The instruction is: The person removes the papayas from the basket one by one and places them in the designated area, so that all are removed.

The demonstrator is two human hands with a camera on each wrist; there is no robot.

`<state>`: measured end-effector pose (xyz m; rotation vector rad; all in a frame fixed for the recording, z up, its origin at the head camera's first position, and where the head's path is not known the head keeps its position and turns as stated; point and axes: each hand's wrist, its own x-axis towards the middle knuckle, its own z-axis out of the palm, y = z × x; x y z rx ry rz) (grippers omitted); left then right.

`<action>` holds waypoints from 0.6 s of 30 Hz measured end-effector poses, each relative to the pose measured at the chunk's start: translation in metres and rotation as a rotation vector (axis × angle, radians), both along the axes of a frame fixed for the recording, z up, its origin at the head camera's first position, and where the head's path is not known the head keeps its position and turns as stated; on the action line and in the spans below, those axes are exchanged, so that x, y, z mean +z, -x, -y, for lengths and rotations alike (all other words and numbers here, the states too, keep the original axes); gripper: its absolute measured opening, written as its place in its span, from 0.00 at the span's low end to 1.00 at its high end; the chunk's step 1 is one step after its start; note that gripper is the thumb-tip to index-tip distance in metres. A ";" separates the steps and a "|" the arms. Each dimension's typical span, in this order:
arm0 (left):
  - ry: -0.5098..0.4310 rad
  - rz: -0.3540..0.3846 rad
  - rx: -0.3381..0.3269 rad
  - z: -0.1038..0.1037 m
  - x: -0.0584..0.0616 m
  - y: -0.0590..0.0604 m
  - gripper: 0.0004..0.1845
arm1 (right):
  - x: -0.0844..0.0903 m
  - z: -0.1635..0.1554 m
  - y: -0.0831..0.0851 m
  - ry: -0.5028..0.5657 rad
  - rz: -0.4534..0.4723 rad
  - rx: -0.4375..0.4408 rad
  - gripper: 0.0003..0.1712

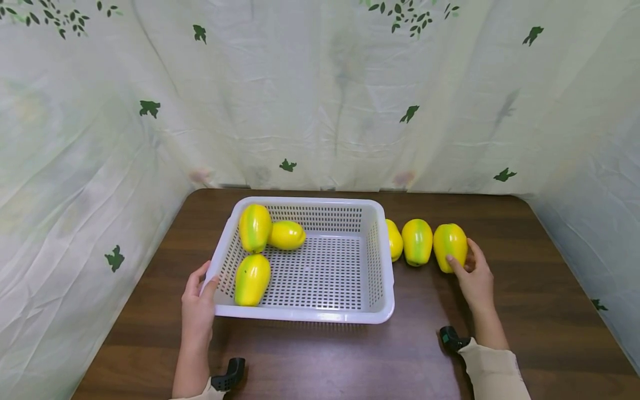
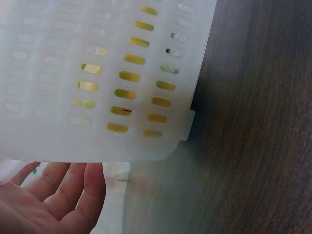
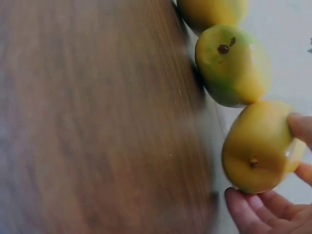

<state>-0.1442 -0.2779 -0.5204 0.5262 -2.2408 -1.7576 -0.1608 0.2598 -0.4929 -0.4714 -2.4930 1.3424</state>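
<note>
A: Right hand (image 1: 474, 276) cupped round the outermost mango (image 1: 450, 246), fingertips on its front and thumb behind, fruit not yet lifted off the worktop (image 1: 500, 344).

B: Loose-looking grip, judging from the right wrist view: fingers (image 3: 253, 209) spread along one flank only. Likely to slip on that smooth, rounded skin if lifted this way.

A: Touching its neighbour too, or very nearly. The middle mango (image 1: 417, 241) just beside it, then a third (image 1: 394, 240) half hidden behind the basket wall. Could knock the row and set the fruit rolling along the worktop.

B: Left hand (image 1: 198, 303) at the near left corner of the white basket (image 1: 345, 315), thumb over the rim, fingers underneath, holding it.

A: Corner seemingly raised a little in the left wrist view, though hard to tell for certain. If tilted further, risk of the three mangoes inside rolling: two (image 1: 255, 227) (image 1: 286, 235) against the far left wall, one (image 1: 252, 279) by the held corner.

B: Also a one-corner hold on a light plastic basket. Could skid or pivot when another fruit drops in.
</note>
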 end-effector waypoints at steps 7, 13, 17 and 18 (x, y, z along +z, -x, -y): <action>-0.046 0.026 -0.030 -0.030 0.065 -0.023 0.26 | -0.001 -0.003 0.000 0.014 0.084 0.062 0.41; -0.022 0.034 -0.020 -0.024 0.051 -0.019 0.27 | 0.000 -0.006 0.000 0.029 0.064 0.118 0.42; -0.020 0.040 -0.017 -0.027 0.056 -0.020 0.27 | 0.002 -0.007 0.000 0.028 0.036 0.117 0.41; -0.023 0.043 -0.018 -0.029 0.060 -0.021 0.27 | 0.003 -0.007 0.001 0.026 0.033 0.115 0.41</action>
